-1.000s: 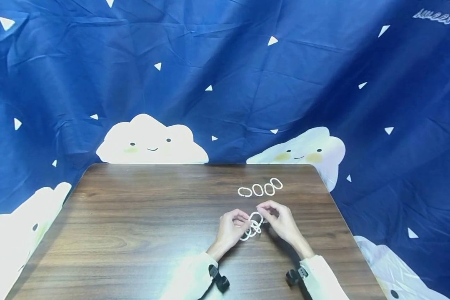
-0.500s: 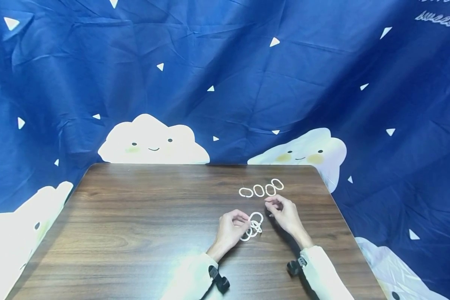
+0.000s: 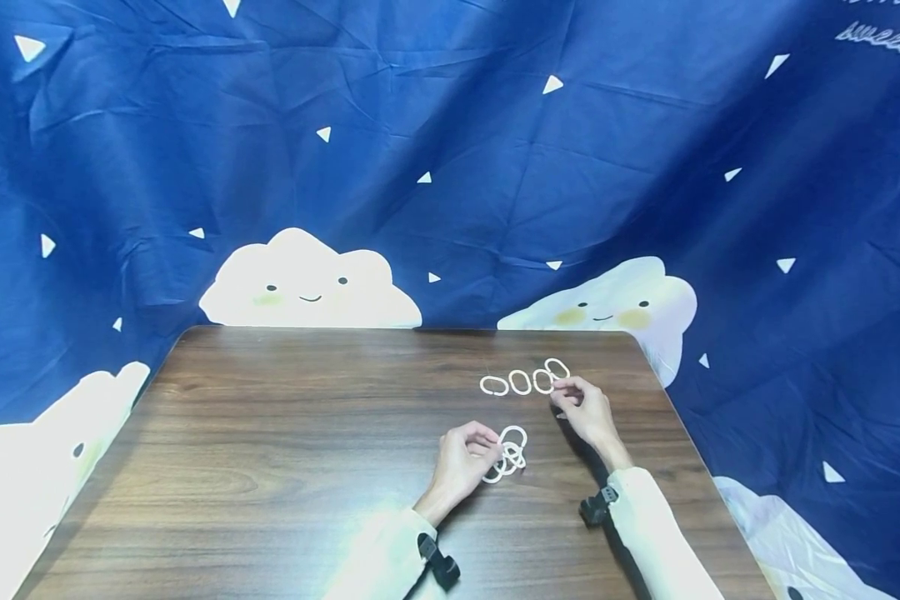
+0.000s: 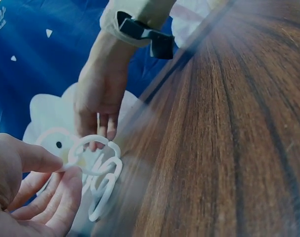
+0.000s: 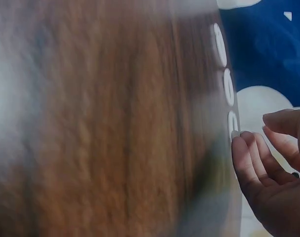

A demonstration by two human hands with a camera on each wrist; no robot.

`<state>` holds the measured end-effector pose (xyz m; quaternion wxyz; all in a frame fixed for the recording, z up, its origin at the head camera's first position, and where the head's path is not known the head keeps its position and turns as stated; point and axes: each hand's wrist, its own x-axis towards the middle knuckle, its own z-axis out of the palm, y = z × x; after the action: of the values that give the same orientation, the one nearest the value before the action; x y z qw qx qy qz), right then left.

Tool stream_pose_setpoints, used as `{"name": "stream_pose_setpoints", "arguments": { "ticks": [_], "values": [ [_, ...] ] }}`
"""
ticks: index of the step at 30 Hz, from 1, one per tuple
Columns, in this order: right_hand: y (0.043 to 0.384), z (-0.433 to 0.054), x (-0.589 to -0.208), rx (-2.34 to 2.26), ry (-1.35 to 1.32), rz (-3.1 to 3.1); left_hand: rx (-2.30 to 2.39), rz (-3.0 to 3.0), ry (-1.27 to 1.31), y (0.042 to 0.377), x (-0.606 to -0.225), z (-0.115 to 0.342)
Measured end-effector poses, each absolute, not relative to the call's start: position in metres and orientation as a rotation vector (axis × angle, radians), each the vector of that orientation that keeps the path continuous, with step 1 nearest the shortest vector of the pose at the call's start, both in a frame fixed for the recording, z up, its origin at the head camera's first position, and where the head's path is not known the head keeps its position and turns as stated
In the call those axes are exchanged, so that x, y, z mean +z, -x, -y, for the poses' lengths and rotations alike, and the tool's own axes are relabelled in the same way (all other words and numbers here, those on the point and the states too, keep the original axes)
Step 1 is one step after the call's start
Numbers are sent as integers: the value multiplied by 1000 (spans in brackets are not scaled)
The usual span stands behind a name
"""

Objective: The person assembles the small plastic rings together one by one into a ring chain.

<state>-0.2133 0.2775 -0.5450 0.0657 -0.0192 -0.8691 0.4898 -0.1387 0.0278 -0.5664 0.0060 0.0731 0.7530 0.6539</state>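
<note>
My left hand (image 3: 465,458) pinches a small bunch of white oval plastic links (image 3: 522,437) between thumb and fingertips, low over the table. In the left wrist view the links (image 4: 115,161) hang joined through one another, beside the fingertips. My right hand (image 3: 588,417) is at the right end of a row of loose white links (image 3: 510,381). In the right wrist view its thumb and index finger stand apart, and the fingertips reach the nearest loose link (image 5: 230,118). Two further links, one in the middle (image 5: 226,89) and one beyond (image 5: 218,44), lie past it.
The wooden table (image 3: 270,417) has its far edge just behind the loose links. A blue curtain (image 3: 450,167) with white clouds hangs behind. Black camera straps are on the left wrist (image 3: 438,562) and the right wrist (image 3: 598,506).
My right hand has moved away from the joined links, back and to the right, to the loose links. The left hand has stayed in place, holding the joined links.
</note>
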Motion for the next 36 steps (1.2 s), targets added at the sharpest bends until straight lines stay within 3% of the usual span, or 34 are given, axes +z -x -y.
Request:
{"name": "stream_pose_setpoints", "arguments": {
  "ticks": [36],
  "values": [
    [267, -301, -554, 1241, 382, 2719, 2052, -2344, -221, 142, -570, -24]
  ]
}}
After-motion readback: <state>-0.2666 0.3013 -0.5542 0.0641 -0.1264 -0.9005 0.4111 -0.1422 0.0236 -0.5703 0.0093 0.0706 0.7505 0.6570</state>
